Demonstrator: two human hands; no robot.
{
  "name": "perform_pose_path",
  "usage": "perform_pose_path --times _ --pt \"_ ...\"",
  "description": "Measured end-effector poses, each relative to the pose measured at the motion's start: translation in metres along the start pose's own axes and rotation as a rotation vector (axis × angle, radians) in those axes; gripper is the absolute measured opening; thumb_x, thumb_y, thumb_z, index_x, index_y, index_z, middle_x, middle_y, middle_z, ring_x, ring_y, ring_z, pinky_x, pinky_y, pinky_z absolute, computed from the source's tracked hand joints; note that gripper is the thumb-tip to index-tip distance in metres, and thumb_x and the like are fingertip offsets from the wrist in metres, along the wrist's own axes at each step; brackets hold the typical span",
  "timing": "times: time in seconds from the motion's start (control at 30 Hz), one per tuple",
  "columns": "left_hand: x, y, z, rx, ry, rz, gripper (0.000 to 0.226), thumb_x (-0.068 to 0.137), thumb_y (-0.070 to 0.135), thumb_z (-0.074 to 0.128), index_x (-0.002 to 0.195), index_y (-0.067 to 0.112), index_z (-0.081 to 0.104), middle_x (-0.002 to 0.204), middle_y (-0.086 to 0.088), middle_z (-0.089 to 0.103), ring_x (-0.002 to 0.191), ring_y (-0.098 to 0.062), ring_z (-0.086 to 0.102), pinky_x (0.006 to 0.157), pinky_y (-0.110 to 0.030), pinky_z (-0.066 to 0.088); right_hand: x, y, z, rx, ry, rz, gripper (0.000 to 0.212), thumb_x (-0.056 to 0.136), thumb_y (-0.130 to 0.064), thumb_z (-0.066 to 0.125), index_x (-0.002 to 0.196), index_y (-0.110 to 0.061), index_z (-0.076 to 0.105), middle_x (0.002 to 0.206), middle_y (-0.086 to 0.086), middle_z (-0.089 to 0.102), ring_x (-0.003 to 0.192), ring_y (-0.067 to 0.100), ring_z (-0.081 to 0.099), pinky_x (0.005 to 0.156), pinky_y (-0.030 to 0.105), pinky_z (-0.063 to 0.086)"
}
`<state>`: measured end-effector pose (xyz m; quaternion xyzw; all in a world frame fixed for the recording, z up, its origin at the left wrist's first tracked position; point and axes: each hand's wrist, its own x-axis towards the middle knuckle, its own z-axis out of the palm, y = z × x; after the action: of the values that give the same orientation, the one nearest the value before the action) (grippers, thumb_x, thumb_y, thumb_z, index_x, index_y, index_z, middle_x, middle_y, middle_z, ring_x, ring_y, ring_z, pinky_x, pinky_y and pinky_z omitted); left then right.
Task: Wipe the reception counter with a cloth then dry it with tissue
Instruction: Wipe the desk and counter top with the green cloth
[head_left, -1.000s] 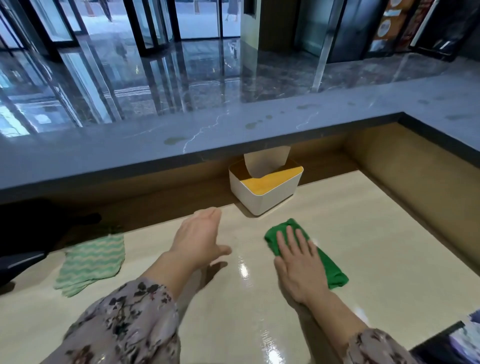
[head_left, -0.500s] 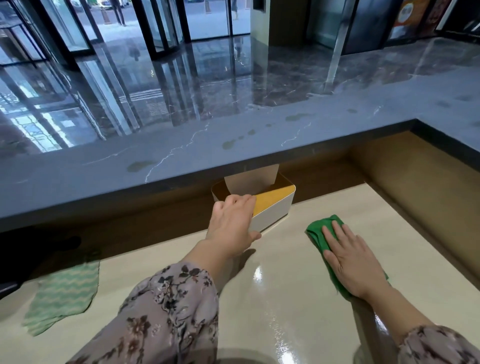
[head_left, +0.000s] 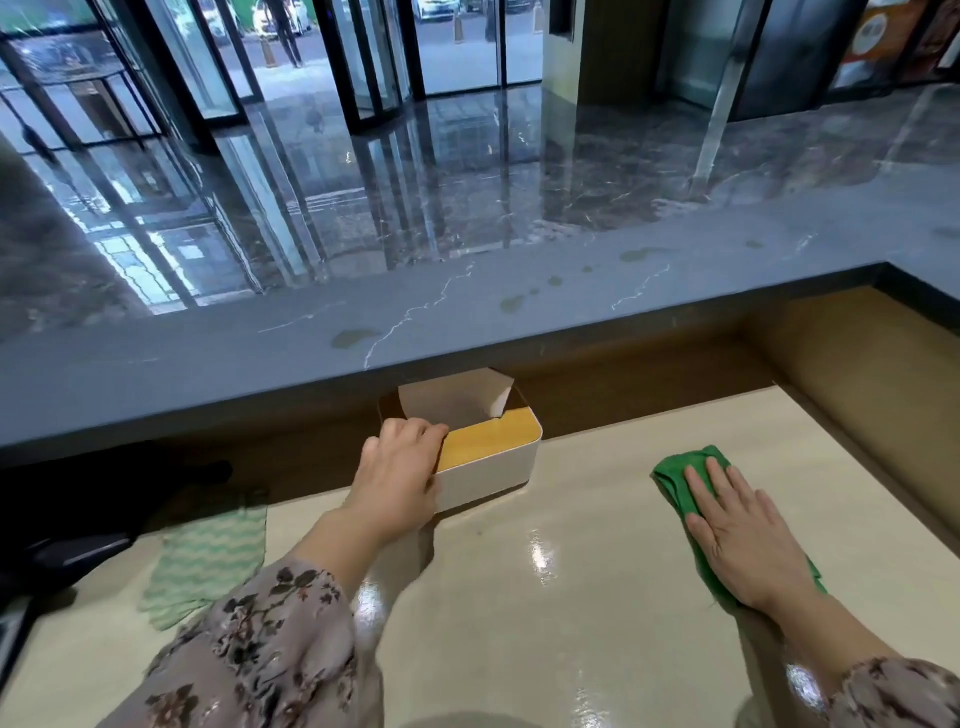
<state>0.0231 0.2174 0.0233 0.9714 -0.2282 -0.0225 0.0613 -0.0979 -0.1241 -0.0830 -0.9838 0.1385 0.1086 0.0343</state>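
Note:
A white tissue box (head_left: 488, 475) with a yellow-brown lid stands at the back of the beige counter (head_left: 545, 623). A tissue (head_left: 452, 402) sticks up from its slot. My left hand (head_left: 397, 480) grips the box's left end, fingers curled over the lid edge. A folded green cloth (head_left: 675, 475) lies flat on the counter at the right. On top of it my right hand (head_left: 740, 540) presses down with fingers spread.
A pale green wavy-patterned cloth (head_left: 208, 558) lies at the left. A dark object (head_left: 78, 519) sits at the far left edge. A raised grey stone ledge (head_left: 467, 312) overhangs the back. A brown side wall (head_left: 872, 395) bounds the right.
My left hand reached forward and took hold of the tissue box's left end. My right hand slid the green cloth to the right across the counter.

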Motion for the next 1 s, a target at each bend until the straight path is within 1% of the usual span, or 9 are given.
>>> perform_pose_path --times 0.07,0.17,0.3,0.47,0.6,0.73,0.83,0.9,1.0 --pt "-0.018 -0.03 -0.006 -0.013 -0.04 -0.053 0.057 0.093 0.027 0.055 0.144 0.028 0.03 0.14 0.005 0.037 0.129 -0.017 0.028 0.103 -0.033 0.028 -0.001 -0.006 -0.003 0.008 -0.029 0.029 0.056 0.101 -0.044 0.007 0.14 -0.026 -0.028 0.158 0.001 -0.022 0.147 0.018 -0.018 0.12 0.038 -0.002" --pt "-0.039 -0.067 -0.014 0.001 -0.071 -0.113 0.058 0.091 0.029 0.058 0.142 0.031 0.031 0.141 0.007 0.038 0.13 -0.016 0.029 0.105 -0.034 0.029 -0.002 -0.018 -0.006 0.003 -0.054 0.086 0.058 0.102 -0.042 0.009 0.148 -0.024 -0.021 0.159 0.003 -0.021 0.147 0.021 -0.016 0.12 0.04 -0.001" --pt "-0.056 -0.1 -0.022 0.02 -0.121 -0.152 0.06 0.089 0.026 0.061 0.142 0.031 0.032 0.141 0.008 0.038 0.131 -0.016 0.029 0.107 -0.034 0.03 -0.002 -0.031 -0.006 0.019 -0.07 0.152 0.059 0.102 -0.042 0.009 0.151 -0.023 -0.017 0.159 0.005 -0.019 0.148 0.024 -0.013 0.121 0.042 0.001" --pt "-0.06 -0.111 -0.019 0.041 -0.078 -0.128 0.059 0.09 0.024 0.06 0.143 0.03 0.033 0.144 0.008 0.039 0.133 -0.017 0.029 0.109 -0.034 0.031 0.0 -0.037 -0.004 0.062 -0.077 0.199 0.059 0.101 -0.044 0.009 0.152 -0.023 -0.015 0.16 0.005 -0.019 0.148 0.025 -0.014 0.12 0.043 -0.001" --pt "-0.057 -0.1 -0.012 0.124 -0.012 -0.123 0.065 0.09 0.026 0.06 0.146 0.029 0.028 0.146 0.005 0.036 0.132 -0.018 0.031 0.107 -0.033 0.032 0.001 -0.039 -0.004 0.064 -0.083 0.209 0.06 0.102 -0.043 0.012 0.152 -0.023 -0.015 0.16 0.005 -0.018 0.148 0.025 -0.014 0.12 0.043 -0.001" --pt "-0.061 -0.076 0.003 0.11 0.081 -0.027 0.066 0.086 0.029 0.066 0.144 0.027 0.035 0.141 0.004 0.04 0.128 -0.019 0.038 0.105 -0.032 0.034 0.001 -0.041 -0.004 0.063 -0.091 0.223 0.061 0.102 -0.043 0.014 0.152 -0.026 -0.015 0.159 0.003 -0.02 0.147 0.023 -0.015 0.119 0.049 -0.002" --pt "-0.061 -0.062 0.019 0.101 0.136 0.175 0.059 0.073 0.022 0.079 0.127 0.022 0.055 0.121 -0.003 0.056 0.11 -0.025 0.054 0.086 -0.036 0.047 0.0 -0.043 -0.006 0.075 -0.108 0.248 0.06 0.101 -0.043 0.016 0.15 -0.03 -0.017 0.158 -0.001 -0.023 0.147 0.02 -0.017 0.115 0.056 -0.004" --pt "-0.059 -0.052 0.026 0.084 0.155 0.266 0.049 0.075 0.026 0.078 0.119 0.022 0.058 0.116 -0.003 0.058 0.105 -0.025 0.055 0.081 -0.035 0.048 0.0 -0.045 -0.007 0.089 -0.111 0.255 0.061 0.101 -0.043 0.017 0.151 -0.03 -0.015 0.159 -0.001 -0.023 0.147 0.02 -0.015 0.115 0.056 0.001" --pt "-0.055 -0.037 0.032 0.065 0.147 0.328 0.039 0.082 0.031 0.071 0.118 0.023 0.058 0.117 -0.002 0.058 0.106 -0.023 0.055 0.081 -0.033 0.048 0.0 -0.052 -0.009 0.13 -0.108 0.264 0.061 0.101 -0.044 0.018 0.152 -0.028 -0.012 0.159 0.0 -0.02 0.148 0.021 -0.014 0.116 0.055 0.005"
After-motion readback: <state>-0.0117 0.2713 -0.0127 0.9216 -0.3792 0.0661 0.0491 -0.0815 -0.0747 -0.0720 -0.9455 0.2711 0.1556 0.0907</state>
